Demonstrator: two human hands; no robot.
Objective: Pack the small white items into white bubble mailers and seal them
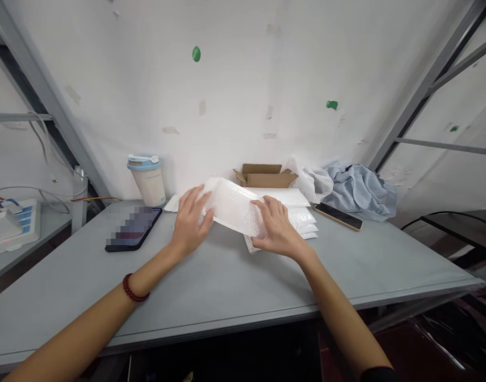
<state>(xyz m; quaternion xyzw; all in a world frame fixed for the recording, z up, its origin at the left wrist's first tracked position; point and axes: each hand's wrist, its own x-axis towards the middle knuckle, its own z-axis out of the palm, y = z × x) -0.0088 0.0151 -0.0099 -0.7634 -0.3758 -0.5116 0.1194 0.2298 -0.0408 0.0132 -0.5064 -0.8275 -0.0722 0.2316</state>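
Lying mid-table is a white bubble-wrap pouch [235, 209], long axis running left to right and tilted a bit, its left end raised and angled toward the wall, its right end resting on a small stack of the same pouches [302, 217]. Left hand [191, 223] has the fingers spread and loosely curled around the pouch's left end, thumb underneath, so it's gripping it lightly. There's a red bead bracelet [135, 291] on that wrist. Right hand [277, 228] is pressed flat on the pouch's right end, fingers fairly straight and close together, more holding it down than pinching.

Going left to right around it: a white power strip [12, 225] on the side shelf, a dark phone [133, 229] lying flat, a cup with a blue lid [147, 180] by the wall, an open cardboard box [265, 176] right behind the pouches, a crumpled plastic bag [312, 180], a second phone [338, 216] and a blue cloth [360, 191]. Grey table [227, 286] in front of the hands is bare
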